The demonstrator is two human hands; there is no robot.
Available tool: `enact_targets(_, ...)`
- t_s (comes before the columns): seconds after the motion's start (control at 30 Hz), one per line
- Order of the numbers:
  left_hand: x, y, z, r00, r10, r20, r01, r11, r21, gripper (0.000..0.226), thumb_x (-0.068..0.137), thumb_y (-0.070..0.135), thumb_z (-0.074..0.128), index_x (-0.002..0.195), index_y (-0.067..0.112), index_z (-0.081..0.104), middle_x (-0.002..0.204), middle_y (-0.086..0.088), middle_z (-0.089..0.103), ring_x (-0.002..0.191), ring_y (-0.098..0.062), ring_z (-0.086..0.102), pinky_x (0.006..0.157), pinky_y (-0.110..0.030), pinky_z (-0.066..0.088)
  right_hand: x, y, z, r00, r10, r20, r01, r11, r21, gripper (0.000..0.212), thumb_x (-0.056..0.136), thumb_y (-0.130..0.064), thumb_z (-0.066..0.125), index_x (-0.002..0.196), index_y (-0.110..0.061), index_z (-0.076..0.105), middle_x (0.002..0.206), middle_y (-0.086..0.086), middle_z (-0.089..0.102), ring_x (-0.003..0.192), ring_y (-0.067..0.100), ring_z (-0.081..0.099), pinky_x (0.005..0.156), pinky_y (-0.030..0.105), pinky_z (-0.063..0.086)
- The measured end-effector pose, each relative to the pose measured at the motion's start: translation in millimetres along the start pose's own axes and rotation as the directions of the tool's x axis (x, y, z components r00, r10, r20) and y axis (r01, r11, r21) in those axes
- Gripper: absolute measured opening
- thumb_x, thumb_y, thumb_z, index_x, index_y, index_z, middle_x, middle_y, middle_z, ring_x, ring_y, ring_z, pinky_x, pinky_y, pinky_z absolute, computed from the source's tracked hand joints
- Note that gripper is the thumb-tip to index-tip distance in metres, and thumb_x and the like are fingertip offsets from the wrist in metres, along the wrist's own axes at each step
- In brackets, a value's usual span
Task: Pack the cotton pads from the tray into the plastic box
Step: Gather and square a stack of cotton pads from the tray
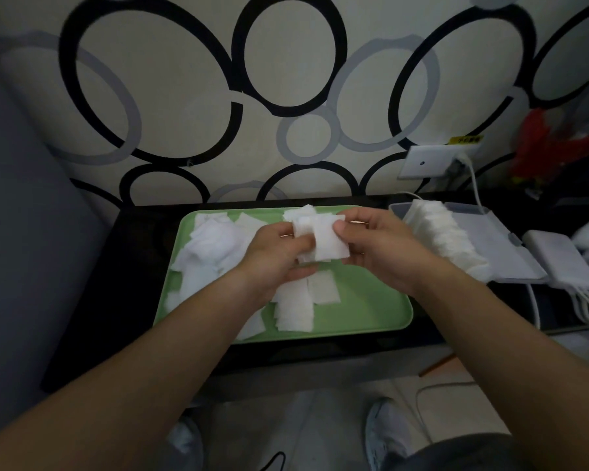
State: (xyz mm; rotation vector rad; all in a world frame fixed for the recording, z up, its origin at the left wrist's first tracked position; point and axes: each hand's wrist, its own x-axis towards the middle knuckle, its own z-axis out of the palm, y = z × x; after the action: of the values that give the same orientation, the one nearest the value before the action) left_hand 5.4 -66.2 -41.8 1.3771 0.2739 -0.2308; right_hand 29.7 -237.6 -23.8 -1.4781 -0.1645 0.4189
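Note:
A green tray (371,300) lies on the black table with several white square cotton pads (211,246) heaped at its left and more pads (296,307) near its front. Above the tray's middle both hands hold a small stack of pads (327,241). My left hand (276,256) grips the stack's left side. My right hand (378,246) pinches its right edge with the thumb on top. To the right stands the clear plastic box (500,239) with its lid open, and a long row of pads (442,239) stands on edge inside it.
A white charger brick (561,260) with coiled cable lies right of the box. A wall socket (429,161) with a plug sits behind it, red items (544,144) further right. The black table's front edge (286,362) runs below the tray; shoes and floor show beneath.

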Motion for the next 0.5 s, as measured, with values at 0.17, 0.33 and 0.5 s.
enact_targets(0.17,-3.3,-0.3,5.7,0.999,0.001,0.036,-0.001,1.0,-0.001,0.019,0.088,0.01,0.07,0.106,0.017,0.068,0.107,-0.008,0.073,0.098,-0.022,0.072,0.072,-0.031,0.061,4.5,5.6,5.7,0.987,-0.057,-0.152,0.038,0.992,-0.122,0.007,0.092,-0.008,0.065,0.087,-0.01,0.061,0.075,0.006,0.063,0.066,0.013,0.062,0.054,0.024,0.052)
enact_targets(0.33,-4.3,0.4,7.9,0.999,0.005,0.043,-0.005,1.0,0.008,0.017,0.089,0.012,0.07,0.105,0.017,0.068,0.106,-0.008,0.074,0.095,-0.022,0.073,0.071,-0.03,0.061,6.2,8.4,5.7,0.965,-0.141,-0.221,0.084,0.965,-0.25,0.009,0.091,-0.011,0.068,0.086,-0.012,0.061,0.084,0.012,0.061,0.074,0.019,0.063,0.055,0.025,0.053)
enact_targets(0.5,-4.7,-0.5,7.7,0.999,-0.001,0.037,0.0,1.0,0.023,0.018,0.092,0.008,0.064,0.108,0.015,0.068,0.108,-0.011,0.074,0.097,-0.023,0.073,0.069,-0.03,0.061,4.6,9.7,9.1,0.946,-0.211,-0.244,0.116,0.928,-0.355,0.007,0.092,-0.011,0.067,0.088,-0.011,0.061,0.083,0.009,0.057,0.072,0.019,0.062,0.052,0.024,0.053)
